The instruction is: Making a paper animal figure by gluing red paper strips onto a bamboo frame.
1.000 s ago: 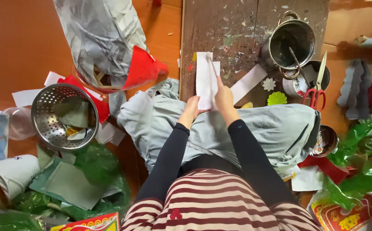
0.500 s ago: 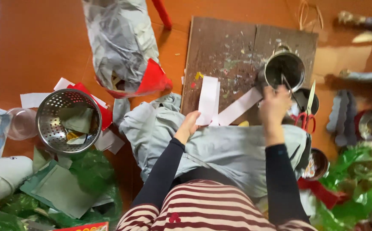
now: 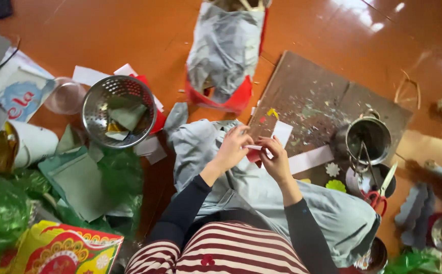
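The fingers of the left hand [image 3: 233, 146] and right hand [image 3: 276, 158] pinch a white paper piece [image 3: 281, 135] between them above the grey-trousered lap. Half a second earlier the right hand reached toward the metal pot [image 3: 367, 139] on the paint-flecked board [image 3: 312, 96]; now it is back at the paper.

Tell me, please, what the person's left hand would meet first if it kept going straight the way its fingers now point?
The left hand points up and right. It would first meet the white paper strip that both hands hold, then probably the paint-flecked cardboard sheet beyond, though depth is hard to judge.
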